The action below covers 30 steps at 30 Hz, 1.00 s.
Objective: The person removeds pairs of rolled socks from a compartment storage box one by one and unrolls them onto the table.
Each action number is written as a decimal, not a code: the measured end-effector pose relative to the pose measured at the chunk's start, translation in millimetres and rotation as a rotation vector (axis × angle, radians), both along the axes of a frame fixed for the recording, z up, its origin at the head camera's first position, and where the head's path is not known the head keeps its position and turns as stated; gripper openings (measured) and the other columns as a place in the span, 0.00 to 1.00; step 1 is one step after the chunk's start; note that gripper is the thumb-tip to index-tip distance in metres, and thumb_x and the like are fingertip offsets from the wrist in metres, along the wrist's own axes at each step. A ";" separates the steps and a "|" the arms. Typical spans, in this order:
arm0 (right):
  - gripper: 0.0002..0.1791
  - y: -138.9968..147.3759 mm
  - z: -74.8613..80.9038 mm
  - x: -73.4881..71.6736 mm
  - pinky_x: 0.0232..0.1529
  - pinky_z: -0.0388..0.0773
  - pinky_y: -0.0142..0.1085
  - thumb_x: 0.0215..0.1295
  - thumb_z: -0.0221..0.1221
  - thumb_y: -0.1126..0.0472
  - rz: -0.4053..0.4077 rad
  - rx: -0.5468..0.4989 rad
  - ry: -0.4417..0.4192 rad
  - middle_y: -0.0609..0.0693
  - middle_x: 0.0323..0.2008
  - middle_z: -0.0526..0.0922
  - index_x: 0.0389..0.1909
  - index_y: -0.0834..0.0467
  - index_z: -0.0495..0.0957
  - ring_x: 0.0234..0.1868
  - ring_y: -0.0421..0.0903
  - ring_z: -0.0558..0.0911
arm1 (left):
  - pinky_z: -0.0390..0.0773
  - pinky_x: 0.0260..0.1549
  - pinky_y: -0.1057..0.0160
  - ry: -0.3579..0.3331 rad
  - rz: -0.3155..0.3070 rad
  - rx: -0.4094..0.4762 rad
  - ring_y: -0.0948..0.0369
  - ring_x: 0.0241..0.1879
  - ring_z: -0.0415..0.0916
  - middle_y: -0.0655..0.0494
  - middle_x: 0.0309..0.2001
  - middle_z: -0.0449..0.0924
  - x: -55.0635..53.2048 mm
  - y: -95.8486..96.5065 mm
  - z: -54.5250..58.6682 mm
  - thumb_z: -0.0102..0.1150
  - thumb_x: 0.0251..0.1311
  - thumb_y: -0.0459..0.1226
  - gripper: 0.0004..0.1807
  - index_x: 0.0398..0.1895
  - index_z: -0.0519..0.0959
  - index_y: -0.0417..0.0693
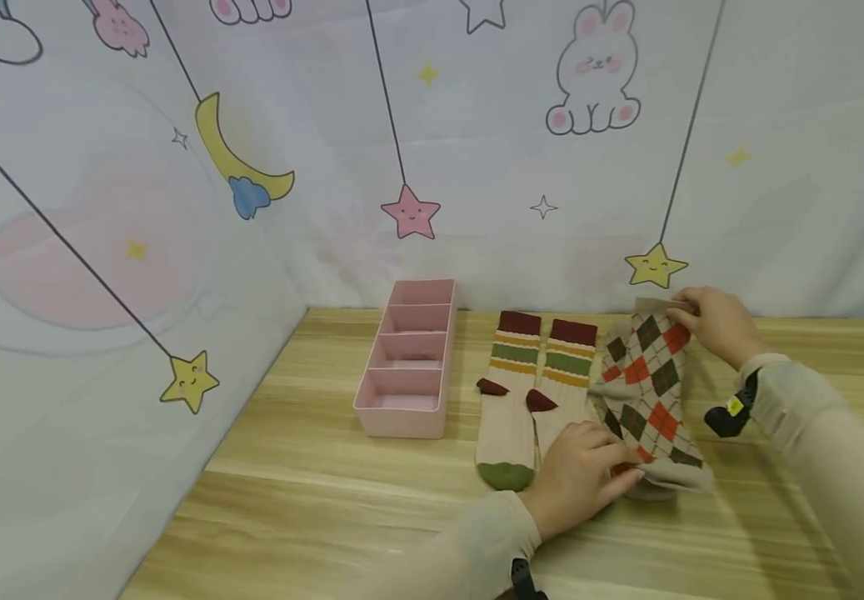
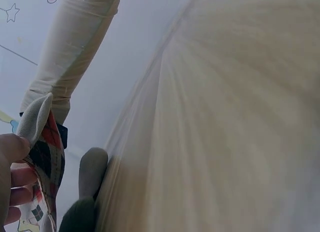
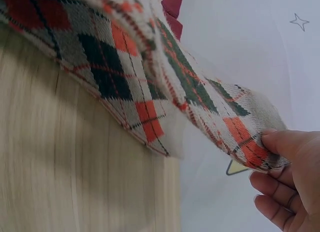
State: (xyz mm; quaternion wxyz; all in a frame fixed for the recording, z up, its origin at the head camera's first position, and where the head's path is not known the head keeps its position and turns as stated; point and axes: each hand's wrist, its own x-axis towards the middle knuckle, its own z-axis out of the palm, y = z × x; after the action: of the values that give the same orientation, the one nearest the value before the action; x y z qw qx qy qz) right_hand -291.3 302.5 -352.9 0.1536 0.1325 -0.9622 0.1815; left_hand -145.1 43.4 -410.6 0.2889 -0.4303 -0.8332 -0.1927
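Observation:
An argyle sock (image 1: 660, 375), beige with red and dark green diamonds, is stretched between my two hands. My right hand (image 1: 720, 325) pinches its plain cuff at the far end, with the thumb on top in the right wrist view. At the near end, the toe is pinched by my left hand (image 1: 580, 475). Another layer of argyle knit (image 3: 100, 62) lies beneath the raised one, close over the table. Just left of it, two cream socks lie side by side: one striped sock (image 1: 506, 425) in full sight, the other striped sock (image 1: 570, 367) partly covered by my left hand.
A pink box (image 1: 405, 423) with several compartments in a row stands left of the socks on the wood-grain table (image 1: 282, 500). Behind the table hangs a white cloth (image 1: 476, 258) printed with stars and rabbits; it also runs along the left side.

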 end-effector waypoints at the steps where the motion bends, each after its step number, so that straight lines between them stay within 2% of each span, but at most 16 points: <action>1: 0.13 1.8 0.4 0.7 0.26 0.70 0.45 0.62 0.53 0.57 -0.004 0.002 0.001 0.60 0.28 0.80 0.35 0.65 0.77 0.25 0.51 0.77 | 0.68 0.41 0.77 0.005 -0.006 -0.008 0.73 0.37 0.72 0.70 0.32 0.79 0.1 2.1 -0.3 0.56 0.56 0.49 0.07 0.32 0.81 0.62; 8: 0.13 13.0 2.0 6.8 0.28 0.72 0.47 0.63 0.53 0.58 -0.013 0.014 -0.044 0.61 0.29 0.80 0.36 0.65 0.76 0.27 0.53 0.78 | 0.67 0.40 0.78 0.015 -0.022 -0.034 0.74 0.37 0.71 0.71 0.32 0.79 3.6 15.6 -2.7 0.55 0.56 0.51 0.08 0.32 0.81 0.64; 13: 0.11 20.9 -0.1 10.5 0.27 0.71 0.45 0.63 0.53 0.58 -0.024 0.018 -0.049 0.59 0.28 0.80 0.35 0.64 0.76 0.26 0.51 0.77 | 0.66 0.42 0.78 -0.010 -0.021 -0.072 0.75 0.36 0.71 0.72 0.34 0.79 6.4 23.6 -4.7 0.52 0.57 0.52 0.09 0.33 0.80 0.64; 19: 0.12 29.8 -2.2 15.4 0.25 0.71 0.43 0.63 0.53 0.58 -0.031 0.020 -0.039 0.57 0.26 0.80 0.34 0.63 0.76 0.24 0.48 0.76 | 0.67 0.40 0.78 -0.010 -0.031 -0.087 0.75 0.36 0.71 0.72 0.34 0.79 9.1 34.0 -4.6 0.52 0.57 0.52 0.09 0.34 0.81 0.64; 23: 0.12 34.4 -1.9 19.5 0.24 0.70 0.41 0.64 0.52 0.57 -0.033 0.014 -0.059 0.56 0.26 0.80 0.35 0.64 0.76 0.23 0.46 0.76 | 0.68 0.42 0.78 0.002 -0.030 -0.112 0.75 0.37 0.71 0.72 0.35 0.79 12.4 40.6 -5.1 0.53 0.56 0.53 0.09 0.34 0.81 0.65; 30: 0.12 41.6 -4.4 24.3 0.22 0.68 0.37 0.65 0.51 0.57 -0.044 0.023 -0.101 0.56 0.25 0.80 0.35 0.64 0.76 0.22 0.44 0.74 | 0.67 0.39 0.78 0.013 -0.047 -0.156 0.75 0.36 0.70 0.74 0.35 0.79 16.2 50.6 -6.6 0.52 0.57 0.53 0.09 0.35 0.80 0.67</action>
State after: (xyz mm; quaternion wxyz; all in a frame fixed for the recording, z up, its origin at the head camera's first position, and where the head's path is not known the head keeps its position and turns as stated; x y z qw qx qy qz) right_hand -267.0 344.1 -357.3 0.1073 0.1038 -0.9734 0.1737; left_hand -128.9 93.9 -417.2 0.2556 -0.4720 -0.8335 -0.1311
